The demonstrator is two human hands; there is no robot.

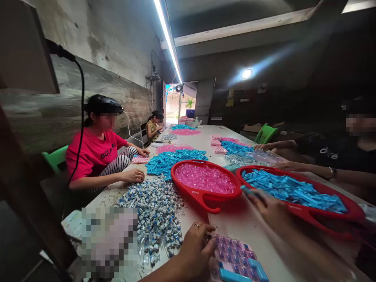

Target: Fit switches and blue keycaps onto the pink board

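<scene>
My left hand, a ring on one finger, bends its fingers and thumb together at the upper left edge of a pink compartment tray. The tray's cells have clear pink covers, and two blue plastic pieces lie across its near end. Blurred by motion, my right hand is beside the left rim of a red basket full of blue pieces. A blue piece shows at its fingertips, seemingly pinched there. To the left of the tray spreads a heap of small silver-and-blue parts.
Another red basket holds pink clear caps. Behind it lies a pile of blue pieces. A person in a pink shirt sits at the left, another in black at the right, and one farther back.
</scene>
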